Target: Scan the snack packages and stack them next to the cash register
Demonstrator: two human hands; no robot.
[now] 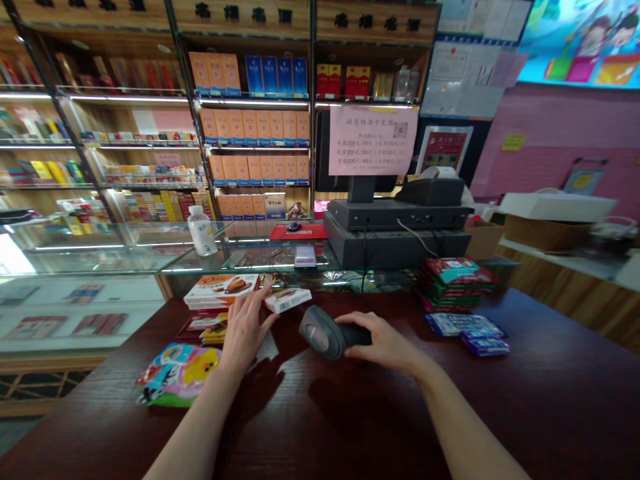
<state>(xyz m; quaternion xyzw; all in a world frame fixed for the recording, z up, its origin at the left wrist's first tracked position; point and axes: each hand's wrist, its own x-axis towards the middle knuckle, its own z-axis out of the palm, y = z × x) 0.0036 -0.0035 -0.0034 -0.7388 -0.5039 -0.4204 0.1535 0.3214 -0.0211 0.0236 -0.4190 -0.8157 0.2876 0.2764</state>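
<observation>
My right hand [379, 341] is wrapped round the handle of a dark grey barcode scanner [323, 332], held above the brown table with its head pointing left. My left hand [247, 327] is stretched out with fingers and thumb apart. Its fingertips are at the left end of a small white box [289, 301]; whether they touch it I cannot tell. Just left of that hand lies a larger white and orange box [220, 291] with a picture on its lid, on top of red and yellow packets [215, 331]. Nearer me is a colourful plastic snack bag [180, 373].
On the table's right stand a stack of red and green packs [457, 283] and blue packets [465, 327]. Beyond is a glass counter with a plastic bottle [201, 230], a phone-like device [305, 256] and a cash register [395, 230]. Stocked shelves [255, 127] line the back.
</observation>
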